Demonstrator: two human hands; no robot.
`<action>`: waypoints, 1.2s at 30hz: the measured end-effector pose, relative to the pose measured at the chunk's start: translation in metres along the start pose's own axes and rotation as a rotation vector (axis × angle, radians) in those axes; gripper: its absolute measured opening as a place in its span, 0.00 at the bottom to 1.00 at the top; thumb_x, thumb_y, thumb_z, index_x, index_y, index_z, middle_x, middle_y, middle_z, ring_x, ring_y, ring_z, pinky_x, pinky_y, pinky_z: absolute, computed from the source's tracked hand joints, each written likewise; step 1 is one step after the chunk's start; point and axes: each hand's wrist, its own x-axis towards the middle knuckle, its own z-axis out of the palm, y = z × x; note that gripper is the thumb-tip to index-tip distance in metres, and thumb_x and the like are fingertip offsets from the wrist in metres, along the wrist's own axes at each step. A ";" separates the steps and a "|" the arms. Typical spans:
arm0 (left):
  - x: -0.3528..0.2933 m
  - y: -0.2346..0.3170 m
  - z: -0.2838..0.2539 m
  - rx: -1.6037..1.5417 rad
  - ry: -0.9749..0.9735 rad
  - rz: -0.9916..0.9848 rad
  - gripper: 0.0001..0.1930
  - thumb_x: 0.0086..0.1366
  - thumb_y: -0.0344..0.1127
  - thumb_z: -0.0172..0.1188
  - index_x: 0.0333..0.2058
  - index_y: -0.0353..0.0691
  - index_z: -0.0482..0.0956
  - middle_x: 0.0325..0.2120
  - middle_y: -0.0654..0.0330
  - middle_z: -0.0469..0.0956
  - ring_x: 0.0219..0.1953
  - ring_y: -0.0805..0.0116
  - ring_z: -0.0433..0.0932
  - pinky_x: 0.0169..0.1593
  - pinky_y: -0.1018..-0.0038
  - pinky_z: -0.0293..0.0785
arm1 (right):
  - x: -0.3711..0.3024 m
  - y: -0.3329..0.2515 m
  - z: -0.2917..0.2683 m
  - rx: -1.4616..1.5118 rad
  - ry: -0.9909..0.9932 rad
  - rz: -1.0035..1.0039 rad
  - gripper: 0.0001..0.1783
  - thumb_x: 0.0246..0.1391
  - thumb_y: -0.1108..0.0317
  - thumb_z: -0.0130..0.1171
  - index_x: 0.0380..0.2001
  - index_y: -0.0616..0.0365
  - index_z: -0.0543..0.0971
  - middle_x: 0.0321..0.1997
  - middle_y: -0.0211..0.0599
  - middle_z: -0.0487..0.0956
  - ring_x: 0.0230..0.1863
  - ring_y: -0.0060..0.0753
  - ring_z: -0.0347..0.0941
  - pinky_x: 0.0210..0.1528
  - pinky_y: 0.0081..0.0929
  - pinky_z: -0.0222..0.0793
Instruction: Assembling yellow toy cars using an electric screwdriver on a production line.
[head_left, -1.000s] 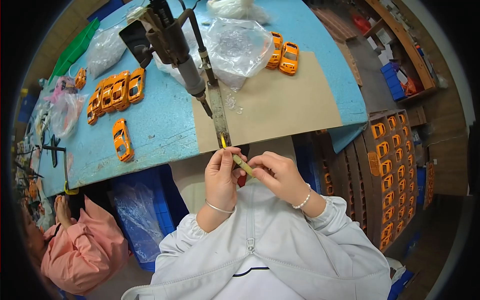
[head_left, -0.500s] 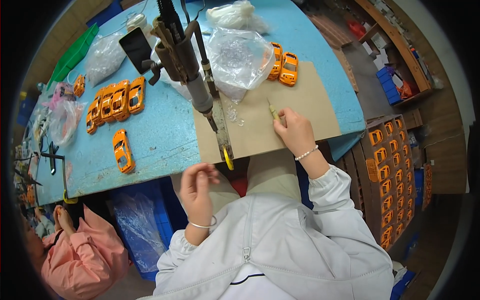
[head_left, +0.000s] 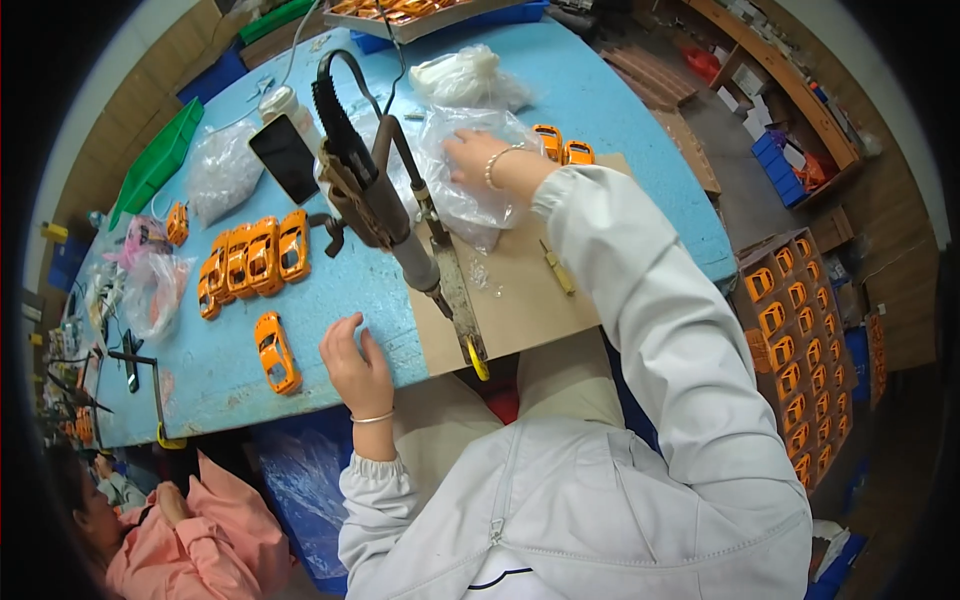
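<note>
My right hand (head_left: 480, 158) rests on the clear plastic bag (head_left: 470, 208) of small transparent parts, its fingers apart and its arm stretched across the brown board (head_left: 535, 325). A thin pointed tool with a yellow-green handle (head_left: 560, 271) lies on that board. Small clear pieces (head_left: 487, 278) are scattered to its left. My left hand (head_left: 357, 368), fingers loosely spread and holding nothing, hovers at the table's front edge beside a single orange toy car body (head_left: 277, 352).
A dark upright tool (head_left: 375, 205) with a metal tip stands mid-table over a metal bar with a yellow end (head_left: 478, 360). Orange car bodies (head_left: 262, 255) line up at left. A phone (head_left: 284, 158) leans behind. Another person (head_left: 205, 535) sits at lower left; a carton of car bodies (head_left: 800, 350) stands right.
My right hand has let go of the pointed tool, leaving it on the board, and has reached forward to the bag. My left hand has moved left, toward the single car body. The view has shifted.
</note>
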 end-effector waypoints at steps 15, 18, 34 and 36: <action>0.001 0.002 -0.001 -0.003 -0.044 -0.127 0.05 0.59 0.22 0.57 0.35 0.34 0.77 0.33 0.53 0.79 0.40 0.53 0.76 0.45 0.64 0.72 | 0.016 0.004 0.002 0.097 0.018 0.075 0.15 0.58 0.58 0.51 0.40 0.58 0.77 0.37 0.43 0.80 0.36 0.43 0.79 0.40 0.37 0.75; -0.001 0.001 -0.002 0.003 -0.043 -0.138 0.05 0.59 0.22 0.57 0.35 0.34 0.78 0.33 0.53 0.79 0.39 0.53 0.76 0.44 0.64 0.72 | 0.017 0.009 -0.006 0.545 0.025 0.172 0.14 0.58 0.60 0.52 0.37 0.59 0.78 0.33 0.43 0.79 0.31 0.41 0.78 0.35 0.36 0.74; -0.002 0.003 0.001 0.016 -0.060 -0.126 0.06 0.59 0.23 0.56 0.35 0.34 0.78 0.33 0.53 0.79 0.38 0.54 0.76 0.44 0.64 0.72 | -0.191 0.028 0.005 1.644 0.375 0.460 0.09 0.65 0.63 0.49 0.33 0.55 0.70 0.26 0.21 0.66 0.19 0.08 0.53 0.16 0.11 0.47; -0.003 0.001 0.002 0.022 -0.070 -0.121 0.06 0.59 0.23 0.56 0.35 0.34 0.78 0.33 0.54 0.79 0.38 0.55 0.76 0.44 0.65 0.73 | -0.196 0.026 0.026 1.590 0.471 0.482 0.09 0.66 0.63 0.49 0.33 0.55 0.70 0.25 0.20 0.66 0.19 0.08 0.53 0.16 0.10 0.46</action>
